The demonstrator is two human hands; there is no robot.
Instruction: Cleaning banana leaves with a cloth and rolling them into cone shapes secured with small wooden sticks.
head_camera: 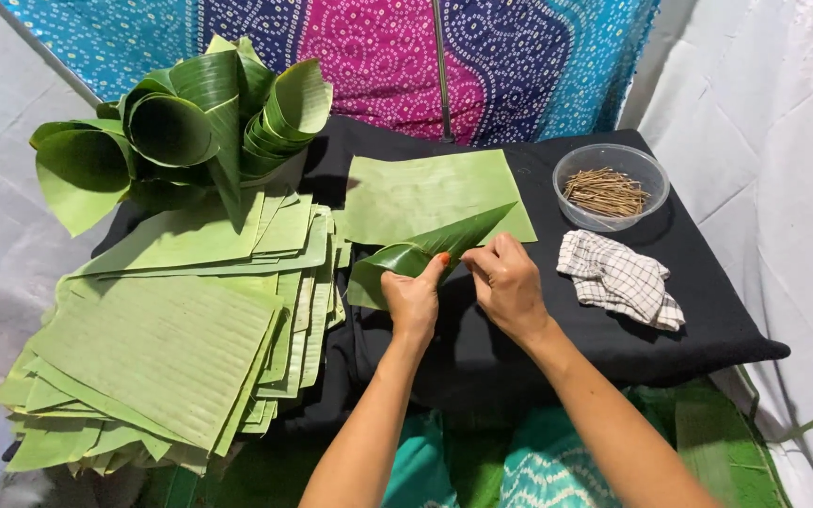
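leaf cone (pixel 425 252), tip pointing up-right, pinched by left hand (pixel 413 299) and right hand (pixel 508 282).

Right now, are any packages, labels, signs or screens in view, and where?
None: no package, label, sign or screen shows.
Nearest to a container: clear plastic bowl, round, back right on the black table, holding thin brown sticks.

Rolled banana-leaf cone (pixel 425 252), centre of the frame: glossy dark green outside, paler inside, lying nearly level above the black cloth, tip pointing toward the upper right, wide mouth opening toward the lower left.
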